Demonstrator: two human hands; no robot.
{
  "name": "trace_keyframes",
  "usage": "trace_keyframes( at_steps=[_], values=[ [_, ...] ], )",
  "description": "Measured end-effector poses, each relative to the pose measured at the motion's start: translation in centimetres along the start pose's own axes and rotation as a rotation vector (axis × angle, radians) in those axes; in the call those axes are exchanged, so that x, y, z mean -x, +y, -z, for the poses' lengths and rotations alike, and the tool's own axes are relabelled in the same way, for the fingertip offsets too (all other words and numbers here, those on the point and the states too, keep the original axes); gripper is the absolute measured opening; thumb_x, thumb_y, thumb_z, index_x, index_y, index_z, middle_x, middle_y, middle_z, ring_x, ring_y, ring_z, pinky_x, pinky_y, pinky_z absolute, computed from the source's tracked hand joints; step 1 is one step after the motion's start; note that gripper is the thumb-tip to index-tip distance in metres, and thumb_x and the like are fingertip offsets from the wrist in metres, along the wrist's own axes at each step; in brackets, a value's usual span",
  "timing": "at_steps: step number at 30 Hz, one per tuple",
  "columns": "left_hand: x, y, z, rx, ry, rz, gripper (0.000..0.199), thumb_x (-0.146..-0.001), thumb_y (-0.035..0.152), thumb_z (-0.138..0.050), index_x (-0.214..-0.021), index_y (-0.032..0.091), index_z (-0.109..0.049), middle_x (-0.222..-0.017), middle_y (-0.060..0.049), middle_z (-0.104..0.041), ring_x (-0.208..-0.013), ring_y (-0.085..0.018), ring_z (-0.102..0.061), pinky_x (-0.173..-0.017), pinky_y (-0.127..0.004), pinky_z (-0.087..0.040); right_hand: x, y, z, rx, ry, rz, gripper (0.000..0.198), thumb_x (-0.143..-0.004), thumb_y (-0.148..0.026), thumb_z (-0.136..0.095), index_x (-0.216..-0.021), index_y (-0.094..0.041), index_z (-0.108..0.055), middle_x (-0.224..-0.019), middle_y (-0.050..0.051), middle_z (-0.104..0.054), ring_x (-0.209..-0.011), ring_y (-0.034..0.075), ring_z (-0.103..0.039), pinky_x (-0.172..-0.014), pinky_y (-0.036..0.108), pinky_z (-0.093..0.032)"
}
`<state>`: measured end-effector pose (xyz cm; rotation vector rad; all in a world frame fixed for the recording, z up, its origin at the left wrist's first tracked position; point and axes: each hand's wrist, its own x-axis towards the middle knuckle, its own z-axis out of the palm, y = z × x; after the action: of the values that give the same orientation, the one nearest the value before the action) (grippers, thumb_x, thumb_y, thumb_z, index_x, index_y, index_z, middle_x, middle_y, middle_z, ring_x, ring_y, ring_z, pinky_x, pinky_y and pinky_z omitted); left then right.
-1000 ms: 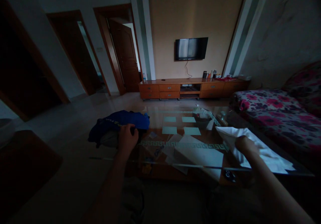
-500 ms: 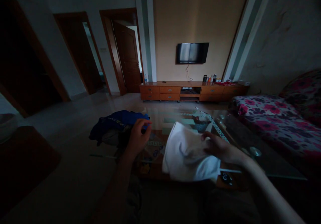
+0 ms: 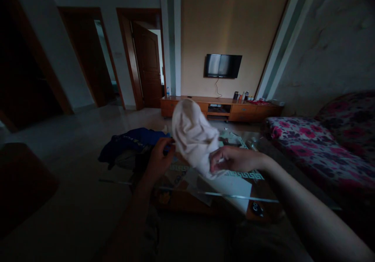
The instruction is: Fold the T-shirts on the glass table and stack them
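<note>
A crumpled white cloth (image 3: 195, 135) is in the air over the glass coffee table (image 3: 243, 174), blurred by its movement. My right hand (image 3: 227, 158) grips its lower right end, fingers closed on the fabric. Just left of the cloth, my left hand (image 3: 161, 154) has its fingers curled into a pinch; what is between them, if anything, does not show. Behind that hand lies a heap of blue and dark cloth (image 3: 131, 142). White paper (image 3: 234, 191) rests on the table below the white cloth.
A small black item (image 3: 257, 209) and a yellow item (image 3: 164, 196) are by the table's near edge. To the right stands a flower-patterned sofa (image 3: 301, 140). A low wooden cabinet (image 3: 249, 111) with bottles runs beneath a wall television (image 3: 223, 65).
My right hand has moved left, and the white cloth has swung up and left from low over the table, uncovering the paper. My left hand has hardly moved.
</note>
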<state>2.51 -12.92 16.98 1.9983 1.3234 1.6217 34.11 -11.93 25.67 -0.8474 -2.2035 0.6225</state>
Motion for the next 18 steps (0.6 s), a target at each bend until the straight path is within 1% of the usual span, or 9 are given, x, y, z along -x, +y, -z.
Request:
trace_keyframes(
  at_steps=[4, 5, 7, 8, 10, 12, 14, 15, 18],
  values=[
    [0.0, -1.3, -0.5, -0.011, 0.052, 0.146, 0.025, -0.09, 0.03, -0.059, -0.112, 0.019, -0.063, -0.114, -0.009, -0.066, -0.1, -0.022, -0.065, -0.084, -0.035, -0.052, -1.9, -0.7, -0.5, -0.111, 0.928, 0.064, 0.03, -0.089, -0.051, -0.061, -0.085, -0.022, -0.061, -0.08, 0.0, -0.059, -0.07, 0.014, -0.052, -0.062, 0.026, -0.044],
    [0.0, -1.3, -0.6, 0.009, 0.045, 0.183, 0.025, -0.09, 0.032, -0.059, -0.112, 0.019, -0.062, -0.115, -0.009, -0.066, -0.099, -0.022, -0.065, -0.084, -0.035, -0.052, -2.2, -1.1, -1.0, -0.14, 0.975, 0.055, 0.029, -0.088, -0.051, -0.062, -0.083, -0.022, -0.06, -0.077, -0.001, -0.057, -0.068, 0.013, -0.051, -0.061, 0.025, -0.043],
    [0.3, -0.5, -0.6, 0.123, -0.089, 0.231, 0.028, -0.091, 0.038, -0.06, -0.112, 0.02, -0.061, -0.116, -0.009, -0.066, -0.099, -0.021, -0.066, -0.085, -0.036, -0.053, -2.4, -2.0, -2.5, -0.225, 0.684, 0.006, 0.027, -0.085, -0.049, -0.068, -0.086, -0.023, -0.061, -0.072, -0.003, -0.054, -0.063, 0.012, -0.048, -0.057, 0.024, -0.041],
    [0.5, 0.2, -0.6, 0.202, -0.223, 0.235, 0.031, -0.091, 0.041, -0.062, -0.114, 0.02, -0.061, -0.117, -0.01, -0.067, -0.101, -0.022, -0.066, -0.086, -0.036, -0.053, -2.3, -2.6, -3.3, -0.283, 0.494, -0.027, 0.027, -0.084, -0.048, -0.07, -0.09, -0.023, -0.063, -0.07, -0.004, -0.053, -0.06, 0.012, -0.047, -0.055, 0.024, -0.039],
    [1.2, 2.0, -0.7, 0.326, -0.575, 0.201, 0.044, -0.087, 0.046, -0.07, -0.123, 0.023, -0.061, -0.124, -0.01, -0.067, -0.109, -0.024, -0.066, -0.091, -0.037, -0.053, -2.2, -3.4, -4.0, -0.398, 0.404, -0.069, 0.028, -0.086, -0.046, -0.069, -0.098, -0.022, -0.063, -0.069, -0.005, -0.053, -0.056, 0.011, -0.044, -0.052, 0.023, -0.036],
    [1.9, 3.7, -0.9, 0.342, -0.874, 0.141, 0.073, -0.072, 0.046, -0.085, -0.136, 0.026, -0.057, -0.134, -0.01, -0.064, -0.12, -0.028, -0.063, -0.097, -0.039, -0.052, -2.2, -3.9, -3.2, -0.472, 0.651, -0.048, 0.028, -0.086, -0.045, -0.07, -0.101, -0.022, -0.062, -0.074, -0.004, -0.055, -0.058, 0.01, -0.045, -0.053, 0.022, -0.037],
    [2.4, 4.6, -1.5, 0.282, -0.966, 0.103, 0.092, -0.057, 0.044, -0.094, -0.14, 0.027, -0.056, -0.138, -0.01, -0.063, -0.124, -0.032, -0.06, -0.101, -0.04, -0.05, -2.4, -3.7, -1.3, -0.48, 0.943, 0.013, 0.031, -0.084, -0.044, -0.072, -0.103, -0.022, -0.062, -0.083, -0.003, -0.058, -0.065, 0.01, -0.05, -0.059, 0.023, -0.042],
    [2.5, 4.7, -1.9, 0.25, -0.937, 0.1, 0.087, -0.058, 0.043, -0.093, -0.136, 0.026, -0.06, -0.136, -0.009, -0.065, -0.123, -0.032, -0.061, -0.103, -0.041, -0.049, -2.4, -3.3, -0.1, -0.468, 1.046, 0.04, 0.033, -0.085, -0.045, -0.071, -0.107, -0.023, -0.061, -0.087, -0.002, -0.059, -0.069, 0.011, -0.053, -0.062, 0.024, -0.044],
    [2.3, 3.9, -2.8, 0.216, -0.711, 0.209, 0.038, -0.078, 0.045, -0.078, -0.107, 0.023, -0.075, -0.107, -0.006, -0.075, -0.107, -0.029, -0.068, -0.096, -0.039, -0.052, -1.8, -1.7, 2.1, -0.366, 1.199, 0.058, 0.039, -0.091, -0.049, -0.062, -0.12, -0.023, -0.058, -0.099, 0.002, -0.061, -0.082, 0.014, -0.06, -0.073, 0.029, -0.051]
  ],
)
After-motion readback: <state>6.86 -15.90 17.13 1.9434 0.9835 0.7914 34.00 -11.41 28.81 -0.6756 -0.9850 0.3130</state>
